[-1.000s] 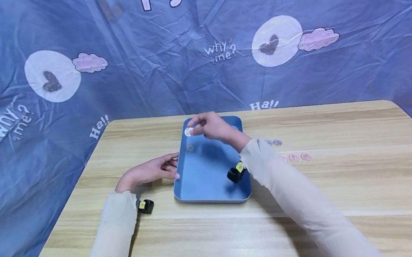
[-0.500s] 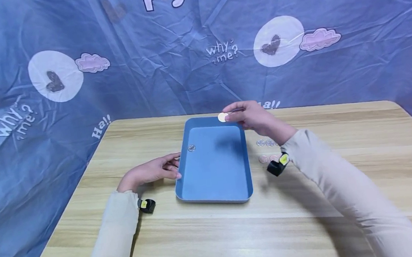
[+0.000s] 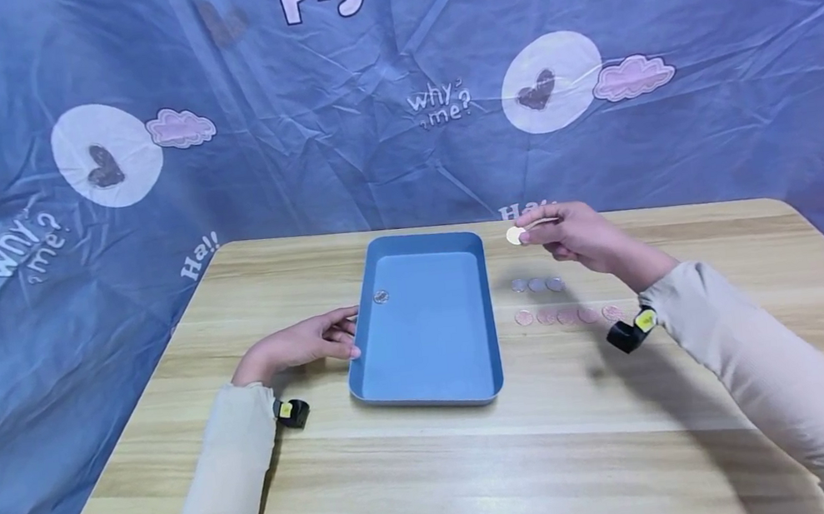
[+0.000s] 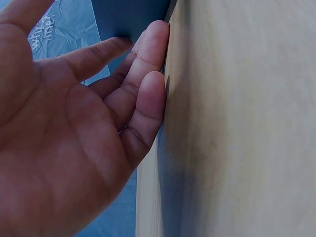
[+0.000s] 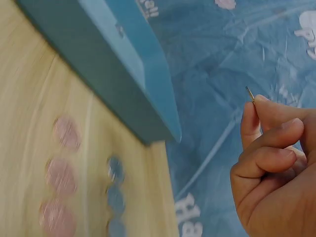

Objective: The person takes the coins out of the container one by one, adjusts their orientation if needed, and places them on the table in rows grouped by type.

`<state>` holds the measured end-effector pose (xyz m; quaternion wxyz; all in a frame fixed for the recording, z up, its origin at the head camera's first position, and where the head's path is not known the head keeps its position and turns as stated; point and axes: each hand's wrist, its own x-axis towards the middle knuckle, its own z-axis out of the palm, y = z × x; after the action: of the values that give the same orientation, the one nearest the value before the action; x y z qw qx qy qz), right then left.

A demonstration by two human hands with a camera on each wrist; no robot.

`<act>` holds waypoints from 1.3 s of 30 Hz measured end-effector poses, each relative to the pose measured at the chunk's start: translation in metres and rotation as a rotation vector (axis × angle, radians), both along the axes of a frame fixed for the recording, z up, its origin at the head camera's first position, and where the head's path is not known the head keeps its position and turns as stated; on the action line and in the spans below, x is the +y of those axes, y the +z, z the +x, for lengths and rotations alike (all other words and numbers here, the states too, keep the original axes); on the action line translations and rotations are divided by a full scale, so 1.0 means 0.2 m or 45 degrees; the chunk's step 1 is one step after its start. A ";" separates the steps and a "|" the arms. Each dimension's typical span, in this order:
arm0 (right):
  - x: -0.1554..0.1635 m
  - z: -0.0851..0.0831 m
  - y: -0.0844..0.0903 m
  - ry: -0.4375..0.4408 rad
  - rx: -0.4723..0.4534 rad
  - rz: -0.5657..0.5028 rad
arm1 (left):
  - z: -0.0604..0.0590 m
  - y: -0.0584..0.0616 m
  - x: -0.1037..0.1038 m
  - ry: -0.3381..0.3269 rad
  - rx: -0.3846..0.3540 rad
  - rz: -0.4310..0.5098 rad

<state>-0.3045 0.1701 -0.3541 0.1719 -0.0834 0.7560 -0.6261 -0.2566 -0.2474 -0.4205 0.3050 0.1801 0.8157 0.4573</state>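
My right hand [image 3: 591,238] pinches a shiny round coin [image 3: 514,235] between thumb and index finger, raised above the table to the right of the tray's far end. In the right wrist view this coin [image 5: 250,94] shows edge-on as a thin golden line. A blue rectangular tray [image 3: 429,347] lies on the table with one silvery coin [image 3: 382,297] inside, near its left wall. My left hand [image 3: 307,339] rests by the tray's left side, its relaxed fingers touching the outer wall; in the left wrist view the palm [image 4: 64,133] holds nothing.
Right of the tray, three silvery coins [image 3: 536,285] form a short row. Closer to me runs a row of several pinkish coins [image 3: 566,317]. A blue printed cloth [image 3: 342,164] hangs behind the wooden table [image 3: 421,490].
My right hand has moved right, from over the tray's far left corner to beyond its right side, still pinching the coin. My left hand has stayed at the tray.
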 end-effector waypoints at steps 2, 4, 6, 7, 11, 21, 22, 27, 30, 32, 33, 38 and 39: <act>0.05 0.01 -0.02 -0.008 0.002 0.025 | 0.00 0.00 0.00 0.005 0.000 -0.005; 0.10 0.02 -0.03 -0.020 0.011 0.059 | 0.00 0.00 -0.01 0.005 -0.001 -0.007; 0.15 0.02 -0.05 -0.034 0.020 0.079 | 0.00 -0.01 -0.01 0.003 -0.003 -0.009; 0.18 0.03 -0.07 -0.042 0.022 0.089 | 0.00 -0.01 -0.01 0.002 -0.003 -0.011; 0.25 0.04 -0.11 -0.066 0.026 0.133 | 0.00 -0.01 -0.01 0.006 -0.004 -0.009; 0.40 0.07 -0.25 -0.098 0.015 0.287 | 0.01 -0.02 -0.02 0.005 0.011 -0.014; 0.41 0.07 -0.26 -0.102 0.010 0.296 | 0.01 -0.02 -0.02 0.007 0.009 -0.009; 0.45 0.07 -0.31 -0.121 -0.007 0.339 | 0.00 -0.02 -0.01 0.010 -0.009 0.013; 0.46 0.06 -0.33 -0.139 0.002 0.372 | 0.00 -0.02 -0.01 0.012 -0.025 0.036; 0.47 0.05 -0.34 -0.146 0.004 0.390 | 0.00 -0.02 -0.01 0.014 -0.033 0.051; 0.47 0.05 -0.35 -0.145 0.005 0.395 | 0.00 -0.02 0.00 0.013 -0.032 0.051; 0.48 0.03 -0.37 -0.136 0.013 0.465 | 0.00 -0.02 0.00 0.010 -0.029 0.041; 0.48 0.02 -0.37 -0.132 0.016 0.487 | -0.01 -0.02 0.00 0.010 -0.031 0.042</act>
<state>-0.3002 0.2657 -0.4284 0.1473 -0.0140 0.8655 -0.4786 -0.2577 -0.2472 -0.4236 0.3100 0.1762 0.8051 0.4740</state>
